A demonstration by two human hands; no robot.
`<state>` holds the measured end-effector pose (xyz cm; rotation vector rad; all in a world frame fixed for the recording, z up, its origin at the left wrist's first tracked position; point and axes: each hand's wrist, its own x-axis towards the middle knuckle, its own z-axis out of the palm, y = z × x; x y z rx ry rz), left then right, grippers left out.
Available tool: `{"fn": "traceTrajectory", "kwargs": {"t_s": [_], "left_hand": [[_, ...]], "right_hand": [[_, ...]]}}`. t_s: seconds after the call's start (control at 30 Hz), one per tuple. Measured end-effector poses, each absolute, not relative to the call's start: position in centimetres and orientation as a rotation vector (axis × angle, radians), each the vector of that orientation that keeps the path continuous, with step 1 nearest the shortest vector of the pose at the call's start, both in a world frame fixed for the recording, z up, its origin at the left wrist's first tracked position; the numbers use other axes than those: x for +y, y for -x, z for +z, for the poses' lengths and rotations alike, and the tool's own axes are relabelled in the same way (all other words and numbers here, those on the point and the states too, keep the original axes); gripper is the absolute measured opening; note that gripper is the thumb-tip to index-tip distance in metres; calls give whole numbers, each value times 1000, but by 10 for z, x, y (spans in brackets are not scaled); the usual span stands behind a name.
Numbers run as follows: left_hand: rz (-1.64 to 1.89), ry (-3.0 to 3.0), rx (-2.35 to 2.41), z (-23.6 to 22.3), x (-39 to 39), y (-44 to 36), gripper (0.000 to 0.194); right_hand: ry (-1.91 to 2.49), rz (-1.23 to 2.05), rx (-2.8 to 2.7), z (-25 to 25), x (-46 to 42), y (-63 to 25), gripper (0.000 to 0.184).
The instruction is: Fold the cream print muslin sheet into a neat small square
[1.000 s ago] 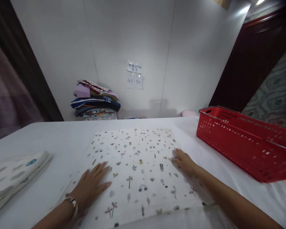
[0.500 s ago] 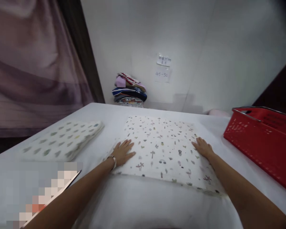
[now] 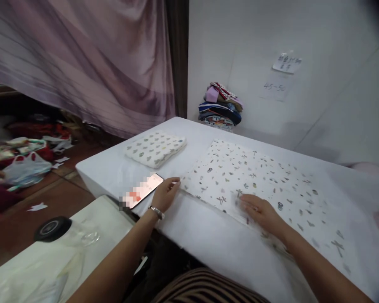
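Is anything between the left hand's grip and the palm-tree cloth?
Nothing visible: the left hand's grip is at a corner of the palm-tree cloth; the phone lies left of that hand.

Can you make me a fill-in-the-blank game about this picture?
1. The hand nearer the lit phone is the person's ____ one.
2. The right hand is over the spread printed cloth, whose background colour is ____.
3. The lower wall sign reads 45-____.
4. The clothing at the bottom has a pattern of ____.

Missing words: left; white; 50; stripes.
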<state>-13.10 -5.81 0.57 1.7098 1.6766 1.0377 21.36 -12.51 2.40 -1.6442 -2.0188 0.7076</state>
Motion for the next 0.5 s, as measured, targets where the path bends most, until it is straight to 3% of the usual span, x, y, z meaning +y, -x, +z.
{"fn": "traceTrajectory", "kwargs": {"t_s": [0.27, 0.5], "left_hand": [[1103, -966, 1381, 1, -94, 120, 30], [1100, -585, 1147, 3, -98, 121, 40]], "right_hand": [[1294, 658, -2221, 26, -93, -100, 22], [1361, 383, -2377, 15, -59, -36, 20]]}}
